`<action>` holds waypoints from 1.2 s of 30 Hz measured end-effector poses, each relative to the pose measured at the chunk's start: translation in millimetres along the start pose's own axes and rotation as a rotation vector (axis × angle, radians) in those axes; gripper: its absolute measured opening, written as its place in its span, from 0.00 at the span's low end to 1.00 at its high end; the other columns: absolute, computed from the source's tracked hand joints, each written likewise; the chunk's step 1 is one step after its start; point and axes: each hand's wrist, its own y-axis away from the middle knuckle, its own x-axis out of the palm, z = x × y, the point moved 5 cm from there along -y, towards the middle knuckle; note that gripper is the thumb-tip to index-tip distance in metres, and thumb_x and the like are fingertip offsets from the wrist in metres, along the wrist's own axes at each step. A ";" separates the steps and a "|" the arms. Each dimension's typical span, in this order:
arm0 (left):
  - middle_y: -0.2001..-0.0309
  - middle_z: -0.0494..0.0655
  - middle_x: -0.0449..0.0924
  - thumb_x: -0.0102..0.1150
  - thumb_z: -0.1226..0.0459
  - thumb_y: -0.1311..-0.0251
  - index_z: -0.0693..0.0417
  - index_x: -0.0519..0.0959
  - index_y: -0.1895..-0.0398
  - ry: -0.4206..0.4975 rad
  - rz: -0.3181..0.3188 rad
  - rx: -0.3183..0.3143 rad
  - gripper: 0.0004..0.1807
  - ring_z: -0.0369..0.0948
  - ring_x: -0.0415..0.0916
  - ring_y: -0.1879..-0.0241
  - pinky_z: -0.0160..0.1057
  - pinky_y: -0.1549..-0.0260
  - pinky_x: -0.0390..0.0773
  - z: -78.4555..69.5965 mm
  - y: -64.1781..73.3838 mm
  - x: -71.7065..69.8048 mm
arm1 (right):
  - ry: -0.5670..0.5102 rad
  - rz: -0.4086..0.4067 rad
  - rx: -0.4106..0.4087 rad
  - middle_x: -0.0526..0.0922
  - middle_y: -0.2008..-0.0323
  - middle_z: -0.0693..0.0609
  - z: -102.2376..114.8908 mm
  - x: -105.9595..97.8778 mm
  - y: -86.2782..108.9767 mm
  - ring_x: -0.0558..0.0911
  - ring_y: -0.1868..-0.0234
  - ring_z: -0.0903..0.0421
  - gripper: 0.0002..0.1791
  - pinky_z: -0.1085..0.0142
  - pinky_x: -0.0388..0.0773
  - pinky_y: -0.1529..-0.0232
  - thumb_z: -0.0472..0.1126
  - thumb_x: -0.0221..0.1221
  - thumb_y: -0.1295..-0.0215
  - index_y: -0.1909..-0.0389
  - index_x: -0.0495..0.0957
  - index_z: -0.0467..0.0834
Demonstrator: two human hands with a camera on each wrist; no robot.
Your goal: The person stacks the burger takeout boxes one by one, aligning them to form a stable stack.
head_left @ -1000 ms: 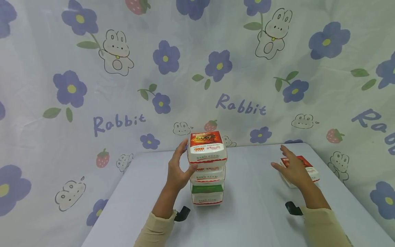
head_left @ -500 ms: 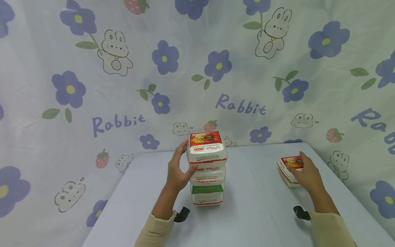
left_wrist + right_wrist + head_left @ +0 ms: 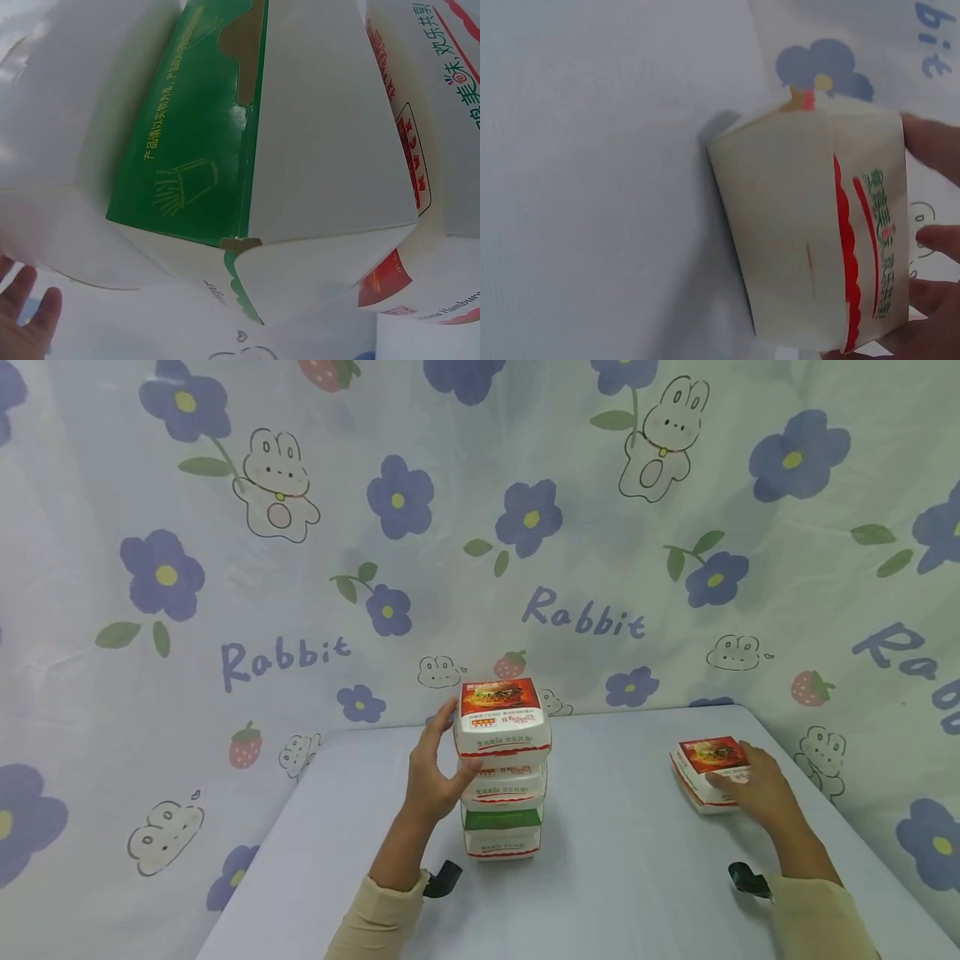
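Observation:
A stack of burger boxes stands mid-table. My left hand [image 3: 435, 768] grips its top burger box [image 3: 501, 727], fingers at the left side and thumb at the lower front edge. Below sit another white-and-red box [image 3: 504, 790] and a box with a green band [image 3: 502, 832]. In the left wrist view the green-banded box [image 3: 184, 127] fills the middle, and part of the hand shows at lower left. Off to the right, my right hand [image 3: 768, 789] holds a separate burger box [image 3: 716, 760] by its right side. That box [image 3: 795, 225] also shows in the right wrist view, fingers along its lid.
A white table [image 3: 615, 860] bears the boxes. Behind it hangs a curtain [image 3: 465, 527] printed with flowers and rabbits. A black camera mount [image 3: 444, 878] sits at the left wrist, and another mount [image 3: 748, 881] at the right.
My right hand has gone from above the right-hand box to its right side and taken hold there, and the box has turned slightly. The left hand and the stack have stayed still.

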 end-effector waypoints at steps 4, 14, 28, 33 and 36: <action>0.31 0.50 0.64 0.55 0.39 0.41 0.56 0.59 0.27 0.005 0.002 0.004 0.46 0.50 0.64 0.34 0.53 0.39 0.66 1.4 -0.3 -0.6 | 0.016 0.080 -0.030 0.39 0.31 0.21 0.7 9.9 -1.5 0.44 0.34 0.21 0.65 0.24 0.49 0.44 0.72 0.58 0.45 0.26 0.40 0.31; 0.30 0.49 0.64 0.53 0.36 0.41 0.55 0.59 0.26 -0.014 0.004 0.002 0.47 0.48 0.64 0.34 0.55 0.39 0.67 0.5 -1.9 -1.4 | 0.041 0.168 -0.093 0.40 0.31 0.22 14.2 23.5 3.7 0.51 0.36 0.21 0.65 0.26 0.54 0.44 0.74 0.58 0.46 0.26 0.42 0.30; 0.30 0.50 0.63 0.54 0.37 0.41 0.55 0.58 0.26 -0.004 0.016 -0.011 0.47 0.49 0.64 0.34 0.57 0.40 0.66 -2.0 -1.9 -4.1 | -0.042 0.203 -0.111 0.40 0.28 0.27 10.6 42.0 0.0 0.44 0.32 0.23 0.67 0.25 0.50 0.43 0.52 0.75 0.54 0.23 0.38 0.40; 0.32 0.58 0.64 0.57 0.38 0.42 0.60 0.60 0.28 -0.014 0.006 0.013 0.47 0.53 0.65 0.36 0.61 0.42 0.67 -2.2 -3.0 -6.2 | -0.053 0.215 -0.091 0.52 0.32 0.25 14.0 45.5 0.4 0.53 0.34 0.24 0.66 0.27 0.58 0.45 0.53 0.74 0.51 0.23 0.36 0.41; 0.31 0.57 0.64 0.56 0.38 0.41 0.61 0.60 0.28 -0.037 0.004 0.021 0.47 0.53 0.65 0.35 0.60 0.42 0.68 -1.1 -3.4 -6.9 | -0.041 0.226 -0.073 0.54 0.33 0.25 16.7 44.5 -0.1 0.54 0.35 0.24 0.66 0.28 0.61 0.46 0.55 0.72 0.49 0.23 0.35 0.41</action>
